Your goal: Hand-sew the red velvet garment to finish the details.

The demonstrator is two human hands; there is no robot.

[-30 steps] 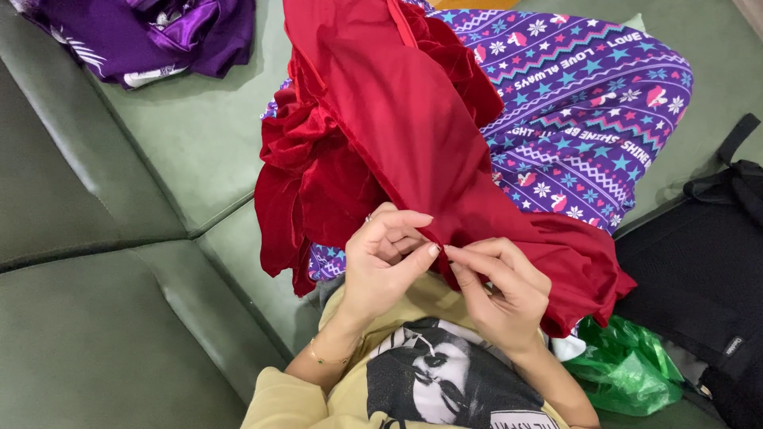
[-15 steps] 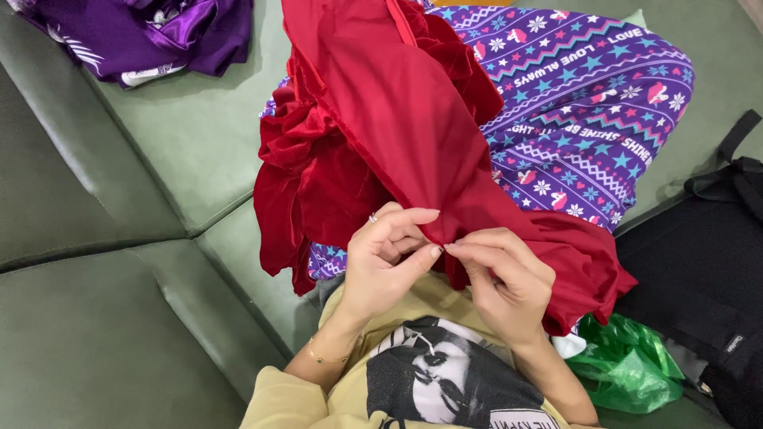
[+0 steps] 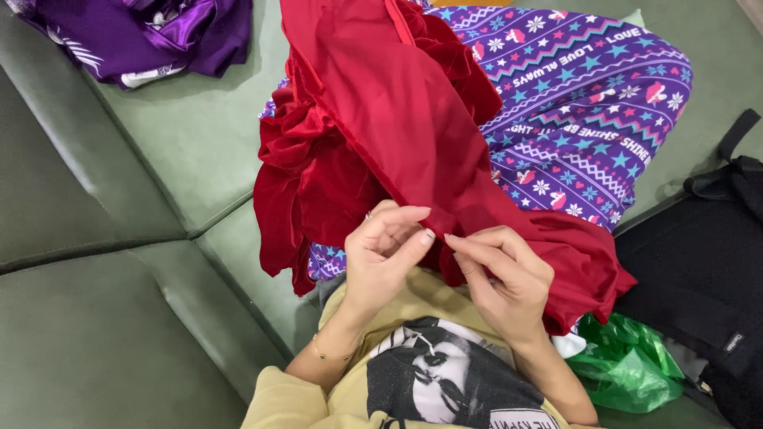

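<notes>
A red fabric garment (image 3: pixel 381 119) lies draped over my lap, its velvet folds bunched at the left and a thinner layer stretched toward me. My left hand (image 3: pixel 385 254) pinches the lower edge of this red cloth between thumb and fingers; it wears a ring and a thin wrist bracelet. My right hand (image 3: pixel 501 278) pinches the same edge right beside it, fingertips almost touching the left. Under the garment lies a purple patterned cloth (image 3: pixel 580 111) with stars and snowflakes.
I sit on a green leather sofa (image 3: pixel 119 318). A purple satin garment (image 3: pixel 135 36) lies at its far left corner. A black bag (image 3: pixel 707 278) rests at the right, with a green plastic bag (image 3: pixel 628 365) beside my right forearm.
Both hands stay pinched on the red edge; the fingers have shifted slightly along it, and the cloth has barely moved.
</notes>
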